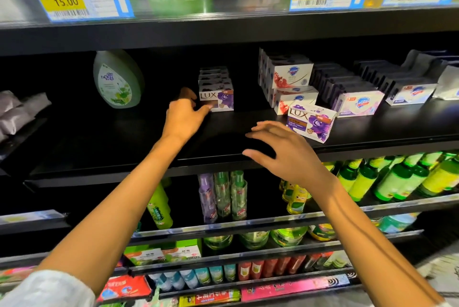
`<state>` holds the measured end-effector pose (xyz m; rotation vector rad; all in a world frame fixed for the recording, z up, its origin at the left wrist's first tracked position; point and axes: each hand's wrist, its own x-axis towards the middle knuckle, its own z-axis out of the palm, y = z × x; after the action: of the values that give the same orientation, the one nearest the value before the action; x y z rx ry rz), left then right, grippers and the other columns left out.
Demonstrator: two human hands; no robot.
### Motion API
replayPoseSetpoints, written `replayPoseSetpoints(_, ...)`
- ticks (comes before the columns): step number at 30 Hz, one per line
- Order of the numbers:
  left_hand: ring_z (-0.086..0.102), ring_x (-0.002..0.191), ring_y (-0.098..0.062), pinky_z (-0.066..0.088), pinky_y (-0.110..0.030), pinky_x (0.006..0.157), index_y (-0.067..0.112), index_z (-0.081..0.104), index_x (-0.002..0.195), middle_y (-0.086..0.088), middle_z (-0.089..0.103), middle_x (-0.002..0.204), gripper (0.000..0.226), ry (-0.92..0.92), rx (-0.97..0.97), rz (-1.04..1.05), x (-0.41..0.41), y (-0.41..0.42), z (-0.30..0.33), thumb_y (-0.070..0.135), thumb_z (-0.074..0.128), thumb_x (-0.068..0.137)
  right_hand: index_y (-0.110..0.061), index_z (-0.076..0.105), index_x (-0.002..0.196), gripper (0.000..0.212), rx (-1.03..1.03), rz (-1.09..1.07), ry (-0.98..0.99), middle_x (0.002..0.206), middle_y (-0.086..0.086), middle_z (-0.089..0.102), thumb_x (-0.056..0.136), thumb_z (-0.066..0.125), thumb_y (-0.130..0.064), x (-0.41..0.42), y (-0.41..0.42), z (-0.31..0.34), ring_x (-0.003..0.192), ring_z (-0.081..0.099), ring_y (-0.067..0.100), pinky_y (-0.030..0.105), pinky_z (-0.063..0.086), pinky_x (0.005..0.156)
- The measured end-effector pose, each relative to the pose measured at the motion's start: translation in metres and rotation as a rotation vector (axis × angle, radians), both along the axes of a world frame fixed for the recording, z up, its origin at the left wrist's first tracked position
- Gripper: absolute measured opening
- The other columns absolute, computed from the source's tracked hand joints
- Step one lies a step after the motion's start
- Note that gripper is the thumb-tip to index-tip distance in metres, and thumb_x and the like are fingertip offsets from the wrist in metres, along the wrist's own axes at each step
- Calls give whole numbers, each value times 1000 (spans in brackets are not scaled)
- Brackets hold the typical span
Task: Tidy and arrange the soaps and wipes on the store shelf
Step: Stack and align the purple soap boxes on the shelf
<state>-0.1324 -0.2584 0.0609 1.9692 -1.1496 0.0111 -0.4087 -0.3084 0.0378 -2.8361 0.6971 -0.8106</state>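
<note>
1. The landmark is the front LUX box (pixel 216 100), standing at the head of a short row of the same purple soap boxes that runs back into the black shelf (pixel 124 147); judging by the neat file, this row is where LUX soap belongs
2. A stray LUX box (pixel 311 121) lies tilted well to the right of that landmark, near the shelf's front edge and just before the stacked Safeguard boxes (pixel 288 83), so it looks out of place and likely wants moving left to join the row
3. A green bottle (pixel 116 80) leans to the landmark's left, apart from it
4. The left hand (pixel 185 117) is spread loosely, fingertips touching the landmark's lower left corner, gripping nothing
5. The right hand (pixel 283 150) hovers with fingers spread, holding nothing, just left of the stray box
</note>
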Motion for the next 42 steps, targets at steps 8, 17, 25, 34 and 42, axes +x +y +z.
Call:
replayPoseSetpoints(8, 62, 122, -10, 51, -38, 106, 20, 72, 128, 7, 67, 128, 57, -253, 107, -438, -58, 76, -13, 64, 57, 95, -7, 68, 123, 35, -390, -272, -266, 131, 17, 60, 94, 71, -28, -45, -41, 10, 133, 48, 41, 60, 29, 119)
replayPoseSetpoints(17, 8, 139, 19, -7, 8, 103, 33, 52, 151, 20, 39, 160, 57, -313, 225, -436, -72, 91, -28, 52, 64, 98, -19, 65, 133, 55, 330, -333, -328, 121, 2, 69, 84, 86, -28, -44, -51, 21, 108, 65, 20, 30, 54, 89)
replayPoseSetpoints(25, 35, 150, -4, 29, -35, 126, 28, 60, 145, 11, 51, 155, 56, -384, 166, -435, -65, 91, -40, 58, 61, 97, -30, 66, 129, 52, 433, -68, -239, 124, -5, 65, 82, 88, -22, 33, -30, 31, 110, 60, 11, 18, 49, 83)
replayPoseSetpoints(34, 29, 155, -15, 29, -39, 124, 31, 54, 150, 8, 44, 161, 57, -385, 248, -429, -70, 93, -32, 56, 58, 99, -36, 58, 136, 57, 429, 9, -153, 127, -1, 56, 85, 85, -32, 77, -33, 29, 113, 58, 9, 21, 52, 89)
replayPoseSetpoints(42, 35, 151, -14, 38, -36, 116, 33, 50, 151, 14, 42, 160, 57, -465, 267, -401, -76, 92, -30, 59, 52, 101, -24, 67, 107, 13, 426, -149, -574, 108, -2, 68, 96, 73, -27, 22, -50, 25, 98, 64, 5, 9, 46, 84)
